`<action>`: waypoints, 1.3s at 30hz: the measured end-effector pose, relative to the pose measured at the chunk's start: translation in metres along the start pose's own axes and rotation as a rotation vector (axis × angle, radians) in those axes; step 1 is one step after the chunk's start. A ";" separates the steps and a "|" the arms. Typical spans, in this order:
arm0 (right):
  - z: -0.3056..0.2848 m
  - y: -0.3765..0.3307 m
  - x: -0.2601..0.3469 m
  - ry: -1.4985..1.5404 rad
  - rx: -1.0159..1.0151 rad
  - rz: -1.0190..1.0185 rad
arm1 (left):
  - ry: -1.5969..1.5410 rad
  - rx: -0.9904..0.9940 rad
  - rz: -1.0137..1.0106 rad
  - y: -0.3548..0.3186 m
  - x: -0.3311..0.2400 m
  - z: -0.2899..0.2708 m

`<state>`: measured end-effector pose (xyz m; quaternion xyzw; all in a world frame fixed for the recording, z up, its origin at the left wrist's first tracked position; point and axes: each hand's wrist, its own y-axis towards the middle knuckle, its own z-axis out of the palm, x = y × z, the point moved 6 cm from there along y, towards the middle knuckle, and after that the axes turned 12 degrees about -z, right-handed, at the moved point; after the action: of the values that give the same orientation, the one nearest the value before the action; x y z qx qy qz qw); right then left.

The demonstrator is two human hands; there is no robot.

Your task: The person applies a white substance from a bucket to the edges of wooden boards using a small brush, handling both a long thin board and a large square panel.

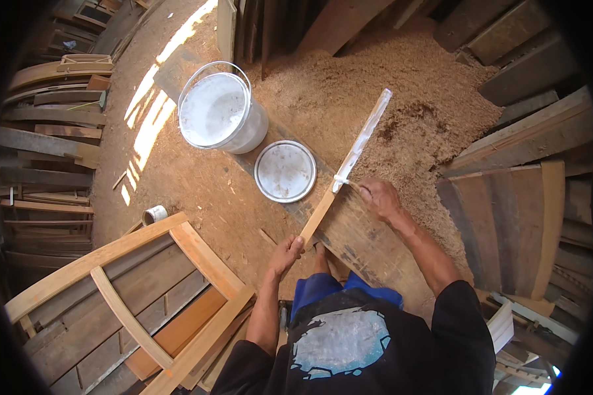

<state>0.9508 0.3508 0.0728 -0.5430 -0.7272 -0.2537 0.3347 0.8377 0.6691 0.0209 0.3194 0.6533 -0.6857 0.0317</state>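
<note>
My left hand [286,253] is closed round the near end of a long narrow wooden strip [319,216], which slants up and away to the right. A white, wet-looking coating [359,146] covers the far part of the strip; its near part is bare wood. My right hand [379,197] pinches a thin stick-like applicator [342,180], whose white-smeared end touches the strip where the coating stops. Whether that end has bristles cannot be made out. Left of the strip lies a round white lid [285,171] with brownish stains. Beyond it stands a white bucket [250,125] with a raised wire handle.
A wooden board [369,234] lies beneath the strip and lid. At the lower left leans a wooden frame [89,260], with a small can [155,214] behind it. Sawdust [422,85] is heaped ahead right. Stacked planks [53,131] line the left; boards [507,224] stand at right.
</note>
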 end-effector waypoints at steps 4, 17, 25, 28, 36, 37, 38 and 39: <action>0.027 -0.022 0.015 0.044 0.072 -0.100 | 0.023 -0.001 -0.004 -0.004 -0.005 0.001; 0.030 -0.030 0.027 0.163 -0.006 -0.055 | 0.021 -0.019 -0.004 -0.002 -0.002 -0.001; 0.019 -0.044 0.032 0.096 -0.135 -0.241 | 0.005 0.006 -0.016 -0.002 -0.003 0.000; 0.007 -0.032 0.022 0.179 -0.178 -0.008 | -0.019 0.003 -0.003 -0.001 0.001 0.000; 0.046 -0.053 0.037 0.093 0.056 -0.133 | 0.019 0.004 -0.002 -0.004 -0.006 0.000; 0.046 -0.054 0.038 0.093 0.058 -0.132 | 0.027 0.009 -0.003 -0.003 -0.006 0.000; 0.044 -0.053 0.041 0.156 0.082 -0.079 | 0.026 0.007 -0.005 -0.004 -0.006 0.000; 0.043 -0.052 0.044 0.219 0.107 -0.026 | 0.018 0.004 -0.005 -0.005 -0.005 0.000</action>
<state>0.8836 0.3951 0.0782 -0.4837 -0.7058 -0.2765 0.4374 0.8400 0.6678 0.0275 0.3237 0.6532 -0.6841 0.0235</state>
